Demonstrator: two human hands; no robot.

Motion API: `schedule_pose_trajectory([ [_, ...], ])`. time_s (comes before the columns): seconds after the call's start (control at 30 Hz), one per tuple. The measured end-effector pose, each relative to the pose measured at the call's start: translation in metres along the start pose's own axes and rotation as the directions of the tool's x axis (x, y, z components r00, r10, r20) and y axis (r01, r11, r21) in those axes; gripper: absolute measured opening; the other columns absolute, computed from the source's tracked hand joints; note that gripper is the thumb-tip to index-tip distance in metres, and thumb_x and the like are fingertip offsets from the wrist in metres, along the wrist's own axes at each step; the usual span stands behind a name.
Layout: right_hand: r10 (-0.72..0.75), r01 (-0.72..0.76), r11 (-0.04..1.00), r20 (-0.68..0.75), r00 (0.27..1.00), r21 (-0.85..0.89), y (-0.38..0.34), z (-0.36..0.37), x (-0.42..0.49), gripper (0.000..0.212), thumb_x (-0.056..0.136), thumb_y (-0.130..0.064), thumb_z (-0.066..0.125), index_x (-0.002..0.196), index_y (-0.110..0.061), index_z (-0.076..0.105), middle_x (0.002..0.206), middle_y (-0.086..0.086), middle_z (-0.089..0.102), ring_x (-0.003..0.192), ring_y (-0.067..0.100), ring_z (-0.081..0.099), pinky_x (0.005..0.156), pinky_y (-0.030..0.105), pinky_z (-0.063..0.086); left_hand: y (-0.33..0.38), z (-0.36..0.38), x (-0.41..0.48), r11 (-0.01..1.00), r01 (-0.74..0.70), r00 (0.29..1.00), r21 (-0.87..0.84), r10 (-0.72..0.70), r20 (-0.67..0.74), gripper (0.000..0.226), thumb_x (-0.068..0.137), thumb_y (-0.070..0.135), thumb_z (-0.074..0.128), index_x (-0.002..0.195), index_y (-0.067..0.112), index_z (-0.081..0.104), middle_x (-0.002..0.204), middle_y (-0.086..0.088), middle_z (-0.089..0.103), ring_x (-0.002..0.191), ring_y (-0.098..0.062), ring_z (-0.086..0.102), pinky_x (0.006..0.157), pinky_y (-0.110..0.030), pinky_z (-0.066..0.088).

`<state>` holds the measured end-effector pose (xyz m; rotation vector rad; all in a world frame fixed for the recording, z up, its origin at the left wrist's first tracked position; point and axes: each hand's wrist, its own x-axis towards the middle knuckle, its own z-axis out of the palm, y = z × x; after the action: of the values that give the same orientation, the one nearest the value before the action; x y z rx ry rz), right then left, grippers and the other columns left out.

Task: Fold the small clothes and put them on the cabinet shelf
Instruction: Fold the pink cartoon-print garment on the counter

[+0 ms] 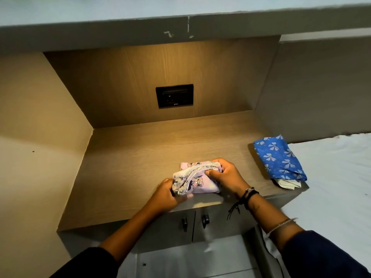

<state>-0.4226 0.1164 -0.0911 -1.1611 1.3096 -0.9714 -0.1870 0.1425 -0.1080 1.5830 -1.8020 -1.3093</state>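
A small lilac garment with cartoon prints (197,182) lies bunched near the front edge of the wooden cabinet shelf (140,157). My left hand (167,194) grips its lower left corner. My right hand (226,177) grips its right side, thumb pressed into the cloth. A folded blue garment with white bows (279,157) rests at the shelf's right end, on top of a pale folded piece (287,183).
A black socket plate (174,96) sits in the wooden back panel of the niche. Two cabinet doors with dark knobs (204,220) are below the shelf. A bed with a white sheet (331,187) borders the right side. A wall closes the left.
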Motion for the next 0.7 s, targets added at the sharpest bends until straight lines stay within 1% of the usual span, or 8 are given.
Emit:
schedule_pose_trajectory([
  [0.1,0.048,-0.042,0.998,-0.137,0.989,0.047,0.009,0.006,0.014,0.017,0.083,-0.005,0.072,0.086,0.000,0.057,0.083,0.015,0.064,0.077,0.023,0.059,0.071,0.041,0.052,0.011,0.004,0.018,0.968,0.103,0.977,-0.230,-0.142,-0.159,0.013,0.088,0.033,0.070,0.087,0.021,0.073,0.077,0.002,0.073,0.071,-0.018,0.065,0.053,-0.018,0.052],
  [0.27,-0.020,-0.067,0.948,-0.266,0.964,-0.312,0.008,0.013,0.028,0.022,0.084,-0.023,0.073,0.093,-0.009,0.059,0.092,0.010,0.070,0.084,0.027,0.064,0.074,0.042,0.054,0.015,0.003,0.051,0.955,0.261,0.910,-0.140,-0.292,-0.294,0.029,0.090,0.037,0.065,0.093,0.009,0.071,0.095,-0.010,0.075,0.079,-0.023,0.068,0.069,-0.031,0.056],
  [0.37,-0.356,0.012,0.594,-0.249,0.901,-0.805,0.011,0.018,0.025,0.047,0.087,-0.036,0.066,0.126,-0.015,0.051,0.117,0.010,0.061,0.104,0.030,0.058,0.081,0.040,0.050,0.013,0.009,0.054,0.940,0.338,0.877,0.036,-0.301,-0.375,0.040,0.087,0.051,0.061,0.102,0.015,0.066,0.099,-0.006,0.073,0.086,-0.028,0.067,0.074,-0.038,0.057],
  [0.43,-0.549,0.201,0.294,0.007,0.836,-0.934,0.011,0.022,0.023,0.057,0.090,-0.039,0.058,0.140,-0.016,0.041,0.134,0.012,0.051,0.121,0.030,0.049,0.097,0.047,0.043,0.015,0.013,0.053,0.924,0.362,0.852,0.120,-0.275,-0.446,0.043,0.086,0.056,0.059,0.106,0.018,0.063,0.104,-0.006,0.071,0.090,-0.029,0.066,0.072,-0.035,0.053],
  [0.5,-0.408,0.384,0.113,0.309,0.859,-0.916,0.013,0.023,0.024,0.056,0.097,-0.045,0.040,0.147,-0.023,0.033,0.154,0.007,0.034,0.141,0.027,0.030,0.113,0.051,0.023,0.018,0.017,0.052,0.909,0.391,0.826,0.142,-0.278,-0.490,0.047,0.085,0.059,0.057,0.109,0.019,0.059,0.106,-0.006,0.070,0.090,-0.028,0.066,0.071,-0.035,0.053],
  [0.53,-0.286,0.412,0.117,0.367,0.885,-0.904,0.016,0.023,0.025,0.054,0.099,-0.047,0.031,0.149,-0.026,0.030,0.159,0.003,0.026,0.146,0.025,0.021,0.116,0.051,0.014,0.021,0.017,0.049,0.909,0.398,0.813,0.127,-0.285,-0.509,0.048,0.085,0.061,0.056,0.109,0.019,0.056,0.105,-0.005,0.069,0.088,-0.026,0.065,0.071,-0.035,0.053],
  [0.6,-0.144,0.355,0.192,0.332,0.932,-0.915,0.021,0.019,0.027,0.053,0.101,-0.049,0.024,0.150,-0.029,0.027,0.161,-0.001,0.020,0.147,0.022,0.016,0.117,0.049,0.009,0.025,0.018,0.042,0.925,0.378,0.766,0.033,-0.293,-0.573,0.047,0.085,0.061,0.056,0.108,0.020,0.049,0.105,-0.005,0.067,0.083,-0.022,0.062,0.069,-0.035,0.053],
  [0.7,-0.121,0.273,0.224,0.251,0.960,-0.936,0.016,0.019,0.028,0.051,0.098,-0.052,0.034,0.145,-0.032,0.038,0.151,0.003,0.039,0.134,0.027,0.035,0.104,0.045,0.029,0.031,0.022,0.023,0.907,0.362,0.687,-0.216,-0.416,-0.596,0.046,0.081,0.064,0.057,0.101,0.025,0.043,0.099,-0.004,0.061,0.081,-0.022,0.061,0.068,-0.035,0.052],
])
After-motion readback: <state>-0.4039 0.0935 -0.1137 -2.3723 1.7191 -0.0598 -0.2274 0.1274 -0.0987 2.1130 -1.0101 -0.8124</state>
